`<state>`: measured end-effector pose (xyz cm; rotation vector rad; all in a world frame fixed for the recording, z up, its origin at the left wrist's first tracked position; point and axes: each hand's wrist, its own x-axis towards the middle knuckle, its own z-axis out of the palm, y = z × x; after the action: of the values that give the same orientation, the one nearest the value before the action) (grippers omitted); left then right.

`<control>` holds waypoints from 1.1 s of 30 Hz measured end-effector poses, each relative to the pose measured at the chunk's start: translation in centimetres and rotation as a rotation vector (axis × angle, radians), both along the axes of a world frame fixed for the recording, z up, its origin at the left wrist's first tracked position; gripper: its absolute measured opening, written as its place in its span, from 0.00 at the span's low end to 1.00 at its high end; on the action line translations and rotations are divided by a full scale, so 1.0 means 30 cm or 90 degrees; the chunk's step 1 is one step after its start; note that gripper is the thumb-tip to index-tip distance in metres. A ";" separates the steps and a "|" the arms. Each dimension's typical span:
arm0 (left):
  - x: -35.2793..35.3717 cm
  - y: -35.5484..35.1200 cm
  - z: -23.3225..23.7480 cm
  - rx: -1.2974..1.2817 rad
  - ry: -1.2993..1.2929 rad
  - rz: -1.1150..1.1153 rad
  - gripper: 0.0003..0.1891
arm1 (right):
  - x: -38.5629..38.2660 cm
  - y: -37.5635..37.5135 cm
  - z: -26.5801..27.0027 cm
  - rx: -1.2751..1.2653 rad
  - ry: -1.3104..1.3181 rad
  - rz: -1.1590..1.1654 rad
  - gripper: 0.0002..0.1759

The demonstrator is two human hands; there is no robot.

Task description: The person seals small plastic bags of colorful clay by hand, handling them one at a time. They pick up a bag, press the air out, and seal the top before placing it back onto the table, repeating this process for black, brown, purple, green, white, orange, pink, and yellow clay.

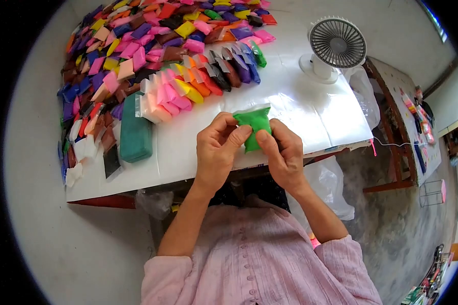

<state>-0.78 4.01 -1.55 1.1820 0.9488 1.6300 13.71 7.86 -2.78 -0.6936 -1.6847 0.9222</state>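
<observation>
Between both hands, above the table's front edge, I hold a small clear packet of green clay-like stuff (258, 121). My left hand (220, 145) pinches its left side, thumb on the front. My right hand (284, 152) grips the right side, its thumb pressed on the green face. The packet's clear top strip points away from me. Beyond my hands runs a row of similar packets in pink (169, 98), yellow, orange, red, black, brown, purple, blue and green. A dark green oblong case (136, 129) lies at the row's left end.
A large heap of coloured packets (137, 46) covers the back left of the white table (188, 147). A white fan (336, 46) stands at the back right. Clear plastic bags (328, 185) hang by the front edge. Another table (422, 117) with small items is at right.
</observation>
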 end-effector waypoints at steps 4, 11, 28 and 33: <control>-0.003 0.001 -0.004 0.004 -0.034 -0.004 0.03 | -0.007 -0.001 0.033 -0.098 0.034 0.013 0.11; -0.001 -0.005 0.000 -0.028 0.062 0.013 0.05 | 0.006 0.002 0.033 -0.012 -0.030 -0.049 0.11; 0.002 0.003 -0.010 -0.027 0.048 0.011 0.12 | 0.018 0.001 0.066 -0.180 -0.003 0.052 0.15; -0.002 0.000 -0.009 -0.063 0.028 -0.015 0.15 | 0.025 0.002 0.055 -0.195 0.024 0.034 0.17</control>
<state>-0.83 4.02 -1.82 1.1612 1.0284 1.5260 14.47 7.92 -1.12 -0.8312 -1.5498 1.2389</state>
